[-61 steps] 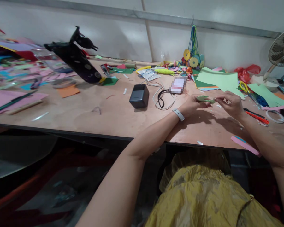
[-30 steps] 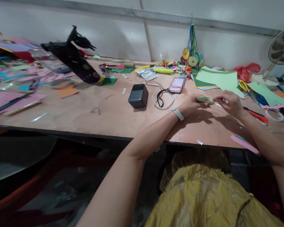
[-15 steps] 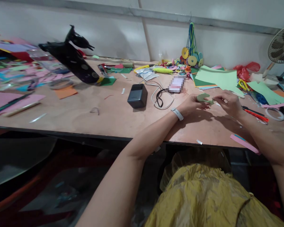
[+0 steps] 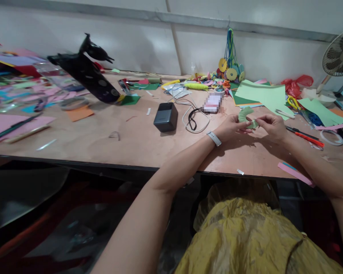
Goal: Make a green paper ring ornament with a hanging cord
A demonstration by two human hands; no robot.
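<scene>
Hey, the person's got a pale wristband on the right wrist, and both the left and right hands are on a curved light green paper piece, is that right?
Not quite: the head view shows the pale wristband on the left wrist, not the right. The left hand and right hand are indeed both on the curved light green paper piece.

The bare left hand [image 4: 231, 127] and bare right hand [image 4: 274, 126] hold a curved pale-green paper piece [image 4: 242, 115] above the brown tabletop [image 4: 137, 146]. To the left stands a dark-grey boxy device [image 4: 163, 118]; beyond the hands, at right, lie yellow-handled scissors [image 4: 299, 110].
</scene>
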